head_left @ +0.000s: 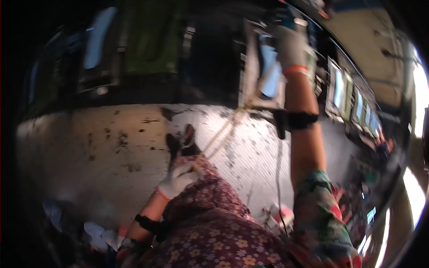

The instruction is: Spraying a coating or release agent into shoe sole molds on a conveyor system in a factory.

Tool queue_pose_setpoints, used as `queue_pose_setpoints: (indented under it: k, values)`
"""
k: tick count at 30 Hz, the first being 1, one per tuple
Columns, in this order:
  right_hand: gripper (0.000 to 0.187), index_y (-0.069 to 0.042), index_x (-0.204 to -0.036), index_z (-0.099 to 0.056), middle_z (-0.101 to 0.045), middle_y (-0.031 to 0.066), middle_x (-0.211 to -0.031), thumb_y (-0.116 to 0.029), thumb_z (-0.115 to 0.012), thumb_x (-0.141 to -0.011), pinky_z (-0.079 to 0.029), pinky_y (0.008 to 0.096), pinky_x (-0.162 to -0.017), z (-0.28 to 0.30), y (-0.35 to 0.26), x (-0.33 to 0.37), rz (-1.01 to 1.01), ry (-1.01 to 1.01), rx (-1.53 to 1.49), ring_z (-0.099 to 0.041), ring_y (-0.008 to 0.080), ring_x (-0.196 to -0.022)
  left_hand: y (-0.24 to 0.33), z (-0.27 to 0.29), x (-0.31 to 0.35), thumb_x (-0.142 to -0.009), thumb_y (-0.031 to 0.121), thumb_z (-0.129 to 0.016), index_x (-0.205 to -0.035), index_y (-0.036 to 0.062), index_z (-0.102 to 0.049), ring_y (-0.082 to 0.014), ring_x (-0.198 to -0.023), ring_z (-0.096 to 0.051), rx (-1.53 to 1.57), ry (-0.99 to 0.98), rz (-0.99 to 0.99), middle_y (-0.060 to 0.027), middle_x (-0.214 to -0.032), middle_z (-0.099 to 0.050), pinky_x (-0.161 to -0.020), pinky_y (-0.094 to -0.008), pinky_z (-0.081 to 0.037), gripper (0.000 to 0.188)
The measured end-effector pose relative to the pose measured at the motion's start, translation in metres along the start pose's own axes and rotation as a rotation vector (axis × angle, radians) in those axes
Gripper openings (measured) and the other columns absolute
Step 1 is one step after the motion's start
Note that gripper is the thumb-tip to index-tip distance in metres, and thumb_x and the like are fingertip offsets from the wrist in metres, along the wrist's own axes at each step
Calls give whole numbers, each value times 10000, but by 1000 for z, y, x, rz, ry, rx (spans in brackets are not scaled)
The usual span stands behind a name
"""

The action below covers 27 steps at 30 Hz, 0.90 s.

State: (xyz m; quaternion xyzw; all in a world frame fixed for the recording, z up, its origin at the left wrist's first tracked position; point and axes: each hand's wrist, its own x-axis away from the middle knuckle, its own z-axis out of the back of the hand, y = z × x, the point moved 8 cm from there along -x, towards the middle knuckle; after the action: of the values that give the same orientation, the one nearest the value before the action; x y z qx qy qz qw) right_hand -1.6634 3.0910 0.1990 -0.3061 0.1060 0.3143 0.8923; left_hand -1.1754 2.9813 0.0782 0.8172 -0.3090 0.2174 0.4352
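Observation:
My left hand (181, 179), in a white work glove with an orange cuff, is closed in front of my apron. From it a pale yellowish cord (219, 135), seemingly doubled, runs up and to the right toward a dark machine (208, 73). My right hand (291, 48), gloved the same way, is stretched far forward over the machine's right part. Close by its fingertips is a small blue thing (288, 21). Motion blur smears those fingers, so their grip cannot be made out. Beside that hand lies a light-blue curved pad (269, 67) in a metal frame.
Another light-blue pad (100, 38) and a green panel (151, 38) sit along the machine at left. More framed pads (339, 91) continue to the right. The pale ribbed floor (127, 147) has dark stains. A person (385, 147) is far right. A cable (279, 187) hangs from my right wristband.

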Motion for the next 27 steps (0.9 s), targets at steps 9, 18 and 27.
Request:
queue_pose_setpoints:
  k: [9,18,27]
  values:
    - [551,56,-1338,-518,-707,178,-1050,-60,-561,-801,-551,251,-581,42,-237,0,-476,-166,-1238,-684,190,-718,88,77,131,-868,127,-650,-1047,-36,-710,-84,-643,-519,-172,391,-372,-5,-796,-622,-566,-242,-398,249]
    - [873,-103,-1609,-325,-618,81,-915,41,-633,-805,-492,280,-539,-167,-379,-7,-571,-675,-896,-607,150,-627,81,165,217,-718,187,-615,-897,-26,-667,-128,-528,-519,130,512,-241,-69,-689,-608,-480,-264,-385,283]
    - [631,-44,-1405,-476,-590,48,-992,77,-630,-805,-503,284,-534,-159,-341,-203,-309,-9,-1167,-584,146,-683,181,180,198,-845,121,-651,-1242,-13,-570,-141,-594,-557,429,210,-241,-67,-786,-621,-556,-280,-450,427]
